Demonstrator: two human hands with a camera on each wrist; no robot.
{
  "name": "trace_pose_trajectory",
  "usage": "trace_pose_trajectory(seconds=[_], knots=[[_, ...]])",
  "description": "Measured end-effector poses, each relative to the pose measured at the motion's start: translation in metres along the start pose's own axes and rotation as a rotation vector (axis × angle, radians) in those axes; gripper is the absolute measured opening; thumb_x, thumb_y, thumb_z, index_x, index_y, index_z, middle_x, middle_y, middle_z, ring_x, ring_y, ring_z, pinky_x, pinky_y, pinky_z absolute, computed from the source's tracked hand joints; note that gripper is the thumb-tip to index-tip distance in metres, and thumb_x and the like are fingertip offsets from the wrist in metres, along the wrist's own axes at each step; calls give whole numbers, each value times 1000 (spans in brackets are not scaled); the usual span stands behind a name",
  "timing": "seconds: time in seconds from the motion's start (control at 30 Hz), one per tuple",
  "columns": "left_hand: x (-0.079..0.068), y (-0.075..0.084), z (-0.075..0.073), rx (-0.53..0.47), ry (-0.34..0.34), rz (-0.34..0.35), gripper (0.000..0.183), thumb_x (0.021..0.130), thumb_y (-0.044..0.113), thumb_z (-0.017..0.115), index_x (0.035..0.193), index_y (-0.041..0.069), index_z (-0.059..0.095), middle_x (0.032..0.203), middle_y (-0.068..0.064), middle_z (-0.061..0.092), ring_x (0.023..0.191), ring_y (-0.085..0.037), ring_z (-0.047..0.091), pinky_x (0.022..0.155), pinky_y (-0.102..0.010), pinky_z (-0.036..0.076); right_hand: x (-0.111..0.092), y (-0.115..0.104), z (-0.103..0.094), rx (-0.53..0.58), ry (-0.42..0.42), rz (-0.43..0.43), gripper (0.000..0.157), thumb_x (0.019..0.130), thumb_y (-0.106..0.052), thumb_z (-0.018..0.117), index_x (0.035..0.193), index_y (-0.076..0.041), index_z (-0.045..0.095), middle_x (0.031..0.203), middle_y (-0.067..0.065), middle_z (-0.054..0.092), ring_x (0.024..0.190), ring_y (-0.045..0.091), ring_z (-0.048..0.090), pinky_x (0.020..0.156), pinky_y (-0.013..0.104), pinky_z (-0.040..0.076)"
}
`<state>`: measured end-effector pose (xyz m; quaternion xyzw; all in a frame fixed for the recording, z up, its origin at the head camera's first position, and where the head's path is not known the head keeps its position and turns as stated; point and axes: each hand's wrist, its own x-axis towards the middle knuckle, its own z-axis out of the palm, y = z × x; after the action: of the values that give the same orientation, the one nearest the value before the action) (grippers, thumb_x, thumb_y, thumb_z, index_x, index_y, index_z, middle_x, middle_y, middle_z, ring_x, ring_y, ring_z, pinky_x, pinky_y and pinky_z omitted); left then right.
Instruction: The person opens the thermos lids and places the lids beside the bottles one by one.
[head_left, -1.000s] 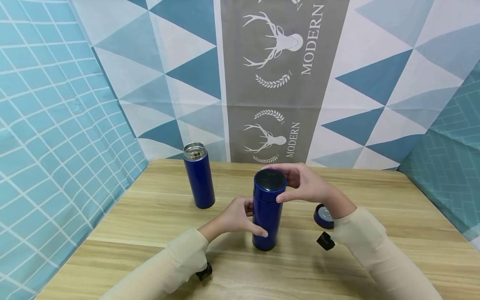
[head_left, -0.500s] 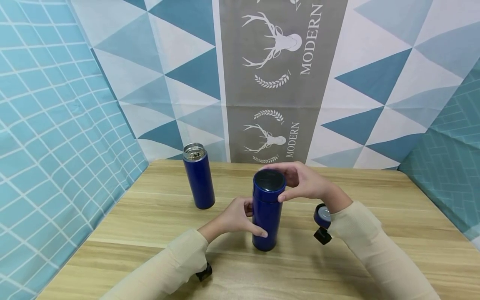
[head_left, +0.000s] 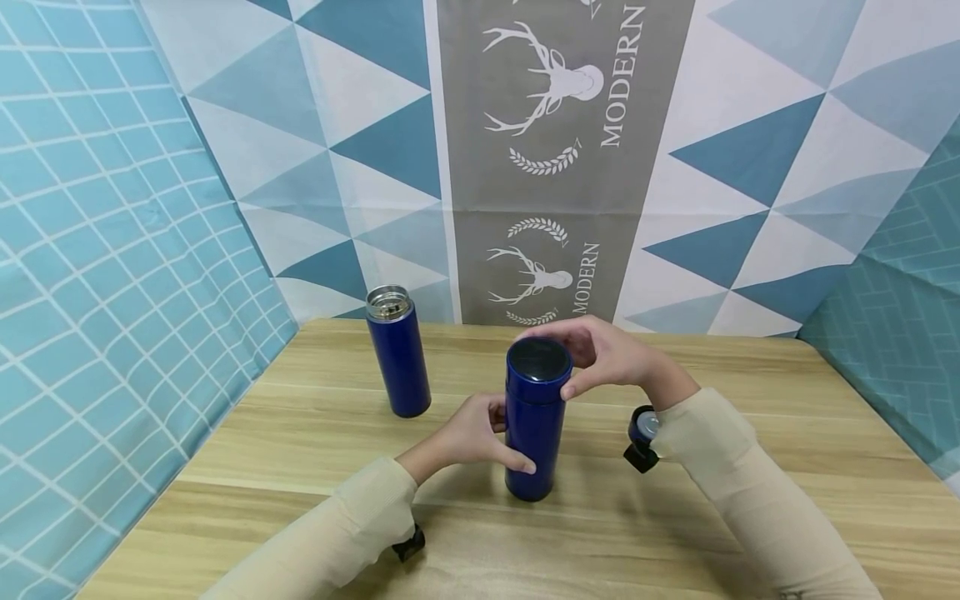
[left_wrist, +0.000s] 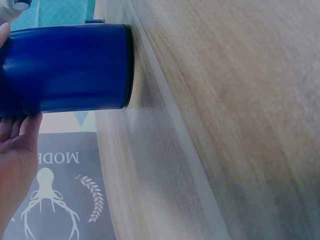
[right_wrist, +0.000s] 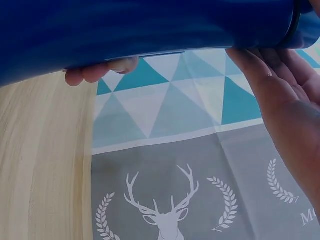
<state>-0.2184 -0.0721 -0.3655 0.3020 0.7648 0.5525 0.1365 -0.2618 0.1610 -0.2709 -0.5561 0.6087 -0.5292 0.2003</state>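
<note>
A dark blue thermos (head_left: 534, 446) stands upright on the table, topped by a blue lid (head_left: 538, 390) with a shiny black disc. My left hand (head_left: 472, 429) grips its body from the left, thumb across the front. From the right, my right hand (head_left: 611, 354) holds the lid, thumb at its lower front and fingers behind. In the left wrist view, the thermos (left_wrist: 70, 70) shows its base near the wood, with part of the left hand (left_wrist: 17, 160) beside it. Fingertips (right_wrist: 92, 73) of the left hand curl past the thermos in the right wrist view.
Back left stands a second blue thermos (head_left: 400, 358) without a lid, its steel mouth showing. A loose lid (head_left: 645, 422) lies right of my hands, partly covered by the right sleeve (head_left: 708, 442). Patterned cloth walls (head_left: 540, 275) border the wooden table (head_left: 315, 433).
The right thumb has shifted slightly right along the lid, and the right wrist and sleeve have moved up and left, covering more of the loose lid. Left hand and thermos stay put.
</note>
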Motion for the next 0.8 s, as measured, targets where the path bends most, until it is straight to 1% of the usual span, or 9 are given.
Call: trace_pose_trajectory(seconds=[0.1,0.2,0.23,0.33,0.43,0.53,0.63,0.73,0.8], knots=[[0,0,0,0,2,3,54,65,3,85,115,0,64,112,-18,71,94,-5,68,91,-27,56,0,1,-1,14,-24,-14,67,82,5,70,136,20,33,135,1,59,124,19,57,107,41,47],[0,0,0,0,1,9,55,65,3,85,115,0,64,112,-18,71,94,-5,68,91,-27,56,-2,1,0,24,-30,-7,66,84,4,68,139,16,33,138,2,56,127,22,55,108,40,46],[0,0,0,0,1,10,55,65,3,85,115,0,64,112,-18,71,94,-5,68,90,-26,56,-2,0,1,23,-27,-3,66,85,4,67,140,14,33,140,5,54,128,24,54,109,41,46],[0,0,0,0,1,10,56,65,3,85,116,1,64,113,-18,70,95,-6,68,90,-24,56,-5,-2,4,11,-2,21,68,85,3,66,144,8,32,145,7,49,132,31,49,111,42,43],[1,0,0,-4,1,13,56,65,2,85,117,0,63,114,-18,70,96,-7,69,91,-23,56,-6,-5,7,-7,32,34,72,85,2,67,146,5,29,149,4,45,136,34,44,113,43,40],[0,0,-1,-6,4,21,56,65,2,85,116,0,64,113,-18,70,95,-8,69,90,-24,56,-6,-8,11,-26,60,47,77,84,0,70,148,5,26,150,1,42,137,32,42,114,41,38],[-1,-1,0,-7,9,25,55,64,2,85,115,0,64,111,-19,71,93,-7,69,89,-23,56,-8,-15,19,-78,128,90,81,83,-6,73,148,4,26,152,10,40,137,28,44,113,35,40],[-2,0,0,-1,13,20,55,64,3,86,115,0,64,111,-18,71,92,-5,69,87,-21,56,-11,-23,32,-131,252,167,81,82,-13,75,147,2,30,152,19,37,137,32,43,111,31,43],[-2,0,0,0,12,22,56,64,3,86,116,1,64,111,-18,71,92,-5,69,87,-20,56,-12,-28,40,-161,342,218,79,82,-16,76,146,0,33,151,21,38,138,36,41,109,30,44]])
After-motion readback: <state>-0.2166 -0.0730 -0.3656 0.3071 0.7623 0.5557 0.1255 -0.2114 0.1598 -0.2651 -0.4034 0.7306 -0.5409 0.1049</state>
